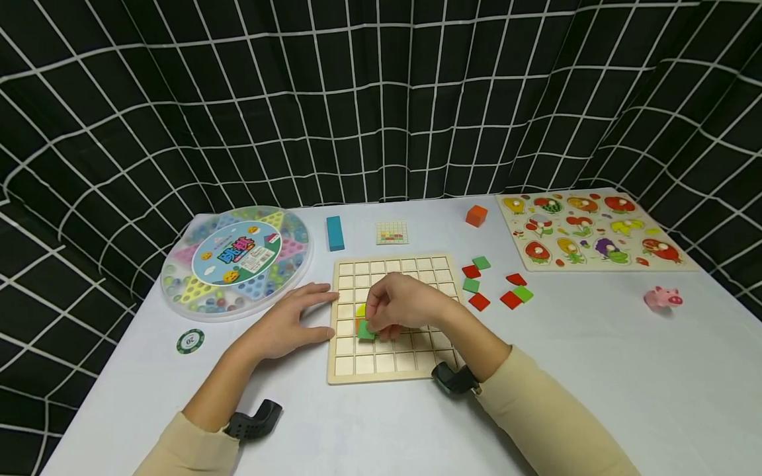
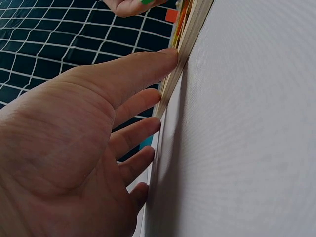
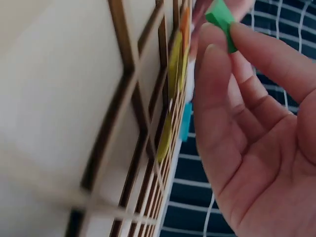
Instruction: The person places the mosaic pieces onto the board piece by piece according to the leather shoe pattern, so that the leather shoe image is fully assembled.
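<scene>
A wooden grid board (image 1: pixel 395 363) lies on the white table in front of the person. The right hand (image 1: pixel 411 301) is over its left half and pinches a green square tile (image 3: pixel 220 19) between thumb and fingertips. Just beside this tile, a yellow piece (image 1: pixel 360 309) and a sliver of an orange piece (image 1: pixel 358 325) lie on the board; the right hand partly hides that area. More yellow pieces (image 3: pixel 175 64) show in the right wrist view. The left hand (image 1: pixel 292 324) touches the board's left edge with thumb and fingertips, its fingers spread and nearly straight.
Loose red tiles (image 1: pixel 479 301) and green tiles (image 1: pixel 481 262) lie right of the board. Behind it are a small pattern card (image 1: pixel 391 233), a blue block (image 1: pixel 335 233) and an orange cube (image 1: pixel 476 215). A round marble game (image 1: pixel 238 254), a chip (image 1: pixel 190 341), a fruit puzzle (image 1: pixel 589 231) and a toy pig (image 1: pixel 663 297) stand around.
</scene>
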A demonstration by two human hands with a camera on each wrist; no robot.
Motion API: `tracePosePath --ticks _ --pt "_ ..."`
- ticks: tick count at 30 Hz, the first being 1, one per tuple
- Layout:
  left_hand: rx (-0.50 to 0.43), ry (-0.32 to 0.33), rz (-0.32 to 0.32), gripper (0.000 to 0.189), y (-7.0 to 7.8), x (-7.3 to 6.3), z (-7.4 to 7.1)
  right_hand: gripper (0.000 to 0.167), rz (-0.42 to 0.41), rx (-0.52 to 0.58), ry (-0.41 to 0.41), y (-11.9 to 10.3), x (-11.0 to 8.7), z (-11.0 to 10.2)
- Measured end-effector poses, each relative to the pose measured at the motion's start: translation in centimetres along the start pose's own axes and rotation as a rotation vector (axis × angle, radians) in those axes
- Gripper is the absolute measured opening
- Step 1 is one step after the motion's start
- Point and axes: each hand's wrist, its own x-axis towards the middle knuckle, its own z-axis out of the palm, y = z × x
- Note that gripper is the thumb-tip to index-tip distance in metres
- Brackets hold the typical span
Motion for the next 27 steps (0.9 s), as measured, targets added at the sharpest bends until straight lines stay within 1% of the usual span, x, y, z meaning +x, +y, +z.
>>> tracePosePath --ticks 3,8,12,19,23,27 --pt "0.0 0.001 0.005 0.062 0.0 0.0 0.0 0.012 0.003 -0.074 0.005 -0.4 0.1 0.7" --pt "-0.004 0.0 0.006 0.062 0.1 -0.1 -0.1 0.014 0.001 -0.159 0.013 -0.8 0.3 1.4" --pt "-0.002 0.0 -0.002 0.062 0.0 -0.1 -0.1 0.016 -0.003 -0.225 0.011 -0.9 0.3 1.7" --pt "0.002 0.001 0.006 0.062 -0.2 0.0 0.0 0.02 -0.006 -0.347 0.029 -1.1 0.4 1.9" --pt "0.002 0.001 0.002 0.062 -0.2 0.0 0.0 0.021 -0.018 -0.386 0.038 -1.2 0.3 2.0" --pt "0.002 0.001 0.005 0.062 -0.2 0.0 0.0 0.019 -0.034 -0.382 0.047 -1.1 0.2 1.9"
